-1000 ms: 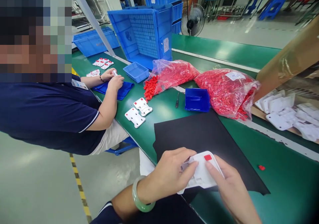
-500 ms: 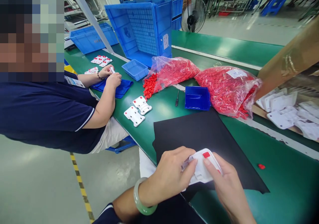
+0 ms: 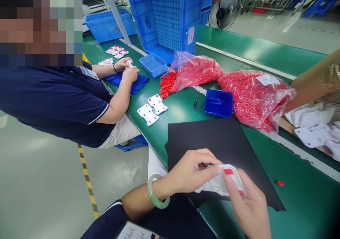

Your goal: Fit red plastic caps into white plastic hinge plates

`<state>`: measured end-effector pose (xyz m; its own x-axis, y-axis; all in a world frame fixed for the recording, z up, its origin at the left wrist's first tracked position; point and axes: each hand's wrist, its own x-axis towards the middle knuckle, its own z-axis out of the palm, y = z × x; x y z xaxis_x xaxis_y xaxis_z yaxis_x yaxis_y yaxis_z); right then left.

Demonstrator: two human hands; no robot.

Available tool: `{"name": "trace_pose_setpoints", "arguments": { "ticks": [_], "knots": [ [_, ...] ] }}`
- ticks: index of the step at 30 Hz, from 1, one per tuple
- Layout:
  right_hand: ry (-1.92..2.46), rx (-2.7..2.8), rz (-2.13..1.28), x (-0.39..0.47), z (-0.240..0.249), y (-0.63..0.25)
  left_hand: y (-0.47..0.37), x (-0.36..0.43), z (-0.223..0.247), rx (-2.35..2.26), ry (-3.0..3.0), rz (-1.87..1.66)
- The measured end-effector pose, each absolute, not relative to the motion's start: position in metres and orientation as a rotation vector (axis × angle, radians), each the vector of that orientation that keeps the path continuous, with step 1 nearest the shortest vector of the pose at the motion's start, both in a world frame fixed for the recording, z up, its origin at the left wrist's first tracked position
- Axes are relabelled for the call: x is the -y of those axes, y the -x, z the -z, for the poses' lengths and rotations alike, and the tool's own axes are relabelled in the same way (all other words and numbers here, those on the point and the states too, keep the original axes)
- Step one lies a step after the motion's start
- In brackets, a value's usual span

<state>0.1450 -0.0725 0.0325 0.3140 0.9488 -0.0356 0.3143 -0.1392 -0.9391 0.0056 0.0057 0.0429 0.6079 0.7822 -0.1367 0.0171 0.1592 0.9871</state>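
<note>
Over flat black sheet (image 3: 202, 138) on green bench (image 3: 183, 113) | white plastic plate (image 3: 218, 186) with red inserts (image 3: 228, 171), gripped both ends | left hand (image 3: 195, 171): pinched on left end | right hand (image 3: 249, 201): closed round right end, thumb on face | small red plastic piece (image 3: 279, 183): right of sheet

Shows smooth plastic on white plate (image 3: 217, 185) between left hand (image 3: 187, 171) and right hand (image 3: 249, 201), matt finish on black sheet (image 3: 205, 136) beneath.
</note>
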Motion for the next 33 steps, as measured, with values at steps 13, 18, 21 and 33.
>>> {"name": "trace_pose_setpoints", "arguments": {
  "ticks": [13,18,21,33],
  "knots": [
    [1.811,1.181,-0.740,0.078,-0.037,-0.141,-0.009,-0.010,-0.039,-0.751,-1.391,-0.667],
    [1.772,1.134,-0.843,0.074,-0.024,-0.150,-0.006,-0.010,-0.037,-0.788,-1.508,-0.672],
    [1.690,1.095,-1.014,0.070,-0.012,-0.163,-0.002,-0.010,-0.038,-0.746,-1.639,-0.613],
    [1.761,1.265,-0.829,0.064,-0.009,-0.167,-0.005,0.005,-0.043,-0.927,-2.029,-0.519]
  ]
}}
